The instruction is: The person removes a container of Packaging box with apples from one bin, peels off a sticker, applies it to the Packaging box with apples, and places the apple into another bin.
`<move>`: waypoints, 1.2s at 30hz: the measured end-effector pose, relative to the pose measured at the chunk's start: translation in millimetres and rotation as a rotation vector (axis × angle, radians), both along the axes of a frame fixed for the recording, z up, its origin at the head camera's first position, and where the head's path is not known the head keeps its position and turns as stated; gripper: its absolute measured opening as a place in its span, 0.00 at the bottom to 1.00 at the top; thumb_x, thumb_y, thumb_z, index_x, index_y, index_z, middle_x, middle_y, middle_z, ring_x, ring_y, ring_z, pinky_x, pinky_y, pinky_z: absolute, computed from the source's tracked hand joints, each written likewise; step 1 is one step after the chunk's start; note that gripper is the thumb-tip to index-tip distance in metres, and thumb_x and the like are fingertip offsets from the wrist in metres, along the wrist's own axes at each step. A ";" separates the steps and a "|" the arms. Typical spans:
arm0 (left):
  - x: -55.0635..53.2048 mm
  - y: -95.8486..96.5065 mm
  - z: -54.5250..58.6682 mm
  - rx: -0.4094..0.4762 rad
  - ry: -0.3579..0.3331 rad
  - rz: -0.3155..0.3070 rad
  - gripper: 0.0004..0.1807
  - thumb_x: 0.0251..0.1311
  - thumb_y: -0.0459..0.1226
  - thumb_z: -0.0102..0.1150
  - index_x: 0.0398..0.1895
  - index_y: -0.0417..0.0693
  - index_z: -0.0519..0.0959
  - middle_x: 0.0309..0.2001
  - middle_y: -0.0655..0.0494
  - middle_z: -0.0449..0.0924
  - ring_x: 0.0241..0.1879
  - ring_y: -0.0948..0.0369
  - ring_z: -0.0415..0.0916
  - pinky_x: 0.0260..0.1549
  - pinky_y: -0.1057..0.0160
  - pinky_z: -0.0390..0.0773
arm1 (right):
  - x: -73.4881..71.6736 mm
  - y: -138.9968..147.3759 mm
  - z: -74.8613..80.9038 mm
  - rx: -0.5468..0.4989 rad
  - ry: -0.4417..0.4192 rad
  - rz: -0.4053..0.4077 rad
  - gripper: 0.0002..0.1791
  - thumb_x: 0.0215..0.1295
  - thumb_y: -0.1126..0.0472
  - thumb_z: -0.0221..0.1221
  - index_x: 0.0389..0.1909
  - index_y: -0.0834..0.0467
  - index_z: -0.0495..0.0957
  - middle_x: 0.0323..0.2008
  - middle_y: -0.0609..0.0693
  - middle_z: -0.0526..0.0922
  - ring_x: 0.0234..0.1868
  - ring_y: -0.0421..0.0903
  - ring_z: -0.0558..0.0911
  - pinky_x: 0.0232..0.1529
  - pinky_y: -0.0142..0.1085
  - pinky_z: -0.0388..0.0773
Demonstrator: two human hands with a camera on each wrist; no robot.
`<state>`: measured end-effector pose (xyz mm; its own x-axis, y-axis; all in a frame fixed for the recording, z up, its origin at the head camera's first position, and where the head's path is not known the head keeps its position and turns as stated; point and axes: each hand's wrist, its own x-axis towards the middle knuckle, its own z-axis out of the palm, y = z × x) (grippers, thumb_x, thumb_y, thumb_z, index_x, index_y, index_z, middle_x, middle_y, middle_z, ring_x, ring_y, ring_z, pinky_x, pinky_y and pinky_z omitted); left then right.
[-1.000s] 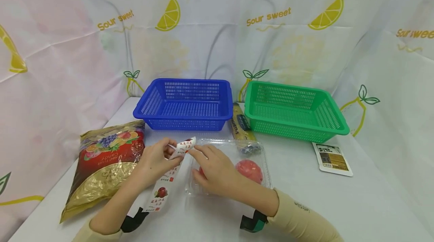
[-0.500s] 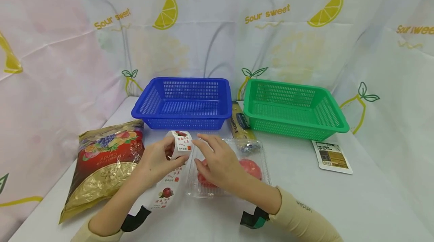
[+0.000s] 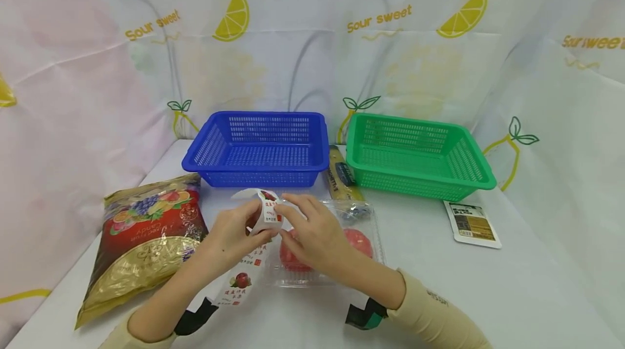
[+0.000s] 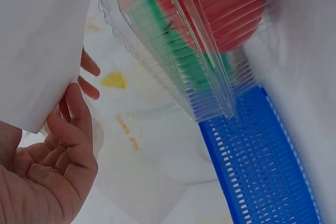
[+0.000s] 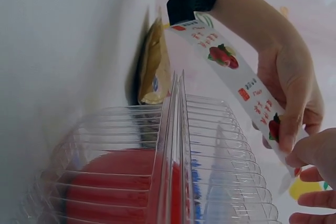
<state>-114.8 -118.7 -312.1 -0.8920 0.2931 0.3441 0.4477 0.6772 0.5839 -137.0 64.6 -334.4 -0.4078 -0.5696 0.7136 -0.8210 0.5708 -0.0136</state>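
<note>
The left hand [image 3: 233, 232] pinches a long white paper strip of red-fruit labels [image 3: 241, 284] above the table [image 3: 512, 289], its loose end trailing toward the near edge, which is cut off. The right hand's [image 3: 314, 232] fingers meet the strip's upper part; whether they grip cannot be told. Table surface shows from the clear ribbed plastic container [image 3: 303, 279] to the right edge, around a flat white pouch [image 3: 472, 224]. The right hand and forearm partly hide the container's round red contents [image 3: 359, 243].
</note>
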 end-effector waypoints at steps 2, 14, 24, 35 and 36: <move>-0.3 0.7 -0.1 -0.006 -0.001 -0.003 0.18 0.48 0.34 0.68 0.22 0.49 0.63 0.16 0.62 0.61 0.17 0.66 0.63 0.13 0.70 0.65 | -1.1 0.4 0.7 0.005 0.012 0.001 0.19 0.53 0.58 0.64 0.47 0.57 0.76 0.50 0.53 0.76 0.51 0.47 0.73 0.55 0.32 0.68; -1.7 1.6 -1.3 0.006 -0.025 -0.078 0.14 0.49 0.32 0.66 0.26 0.49 0.67 0.18 0.63 0.64 0.17 0.67 0.67 0.15 0.70 0.70 | -9.3 4.2 1.6 0.001 0.029 0.051 0.14 0.53 0.59 0.64 0.42 0.56 0.80 0.48 0.53 0.78 0.50 0.46 0.74 0.54 0.32 0.69; -5.0 -0.4 -4.1 0.009 -0.090 -0.078 0.15 0.51 0.33 0.65 0.41 0.50 0.71 0.22 0.61 0.70 0.21 0.65 0.68 0.17 0.69 0.71 | -13.2 9.5 5.4 -0.031 0.023 0.072 0.07 0.52 0.61 0.63 0.33 0.55 0.81 0.45 0.53 0.80 0.50 0.46 0.75 0.52 0.34 0.71; -5.4 -2.1 -8.0 0.017 -0.099 -0.131 0.16 0.54 0.39 0.62 0.43 0.51 0.69 0.22 0.63 0.70 0.21 0.67 0.69 0.18 0.69 0.72 | -15.8 15.9 1.9 -0.056 0.027 0.095 0.03 0.51 0.63 0.64 0.27 0.56 0.81 0.42 0.53 0.80 0.46 0.46 0.76 0.48 0.34 0.73; -5.4 -2.2 -8.0 0.023 -0.104 -0.134 0.15 0.54 0.39 0.61 0.42 0.51 0.68 0.22 0.63 0.71 0.21 0.67 0.69 0.18 0.69 0.72 | -15.9 16.0 2.0 -0.055 0.028 0.096 0.02 0.51 0.63 0.63 0.27 0.56 0.81 0.42 0.53 0.80 0.46 0.46 0.76 0.48 0.34 0.73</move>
